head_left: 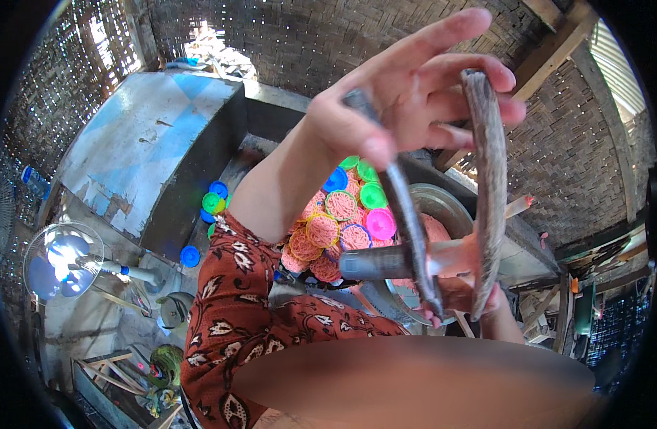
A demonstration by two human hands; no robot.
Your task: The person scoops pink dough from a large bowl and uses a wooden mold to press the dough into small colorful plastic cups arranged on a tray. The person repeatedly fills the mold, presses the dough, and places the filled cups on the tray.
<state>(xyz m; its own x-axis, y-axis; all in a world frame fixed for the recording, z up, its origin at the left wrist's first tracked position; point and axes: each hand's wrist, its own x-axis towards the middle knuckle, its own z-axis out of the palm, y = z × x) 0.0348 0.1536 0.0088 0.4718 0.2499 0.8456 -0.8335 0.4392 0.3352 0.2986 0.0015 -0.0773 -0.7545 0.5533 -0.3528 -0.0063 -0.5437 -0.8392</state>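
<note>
Left hand (421,93): fingers spread wide, by upper handle ends of wooden-handled press (416,243) | right hand (459,292): at press's lower end, partly hidden, grip unclear | pink-filled dishes (323,230): below left hand

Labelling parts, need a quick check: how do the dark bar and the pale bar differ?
Colour: the dark bar is blackish, the pale bar streaked grey-brown.
Pose: the dark bar slants, top toward picture left; the pale bar is nearer vertical.
Shared: both look long and slightly bowed in this view.
</note>
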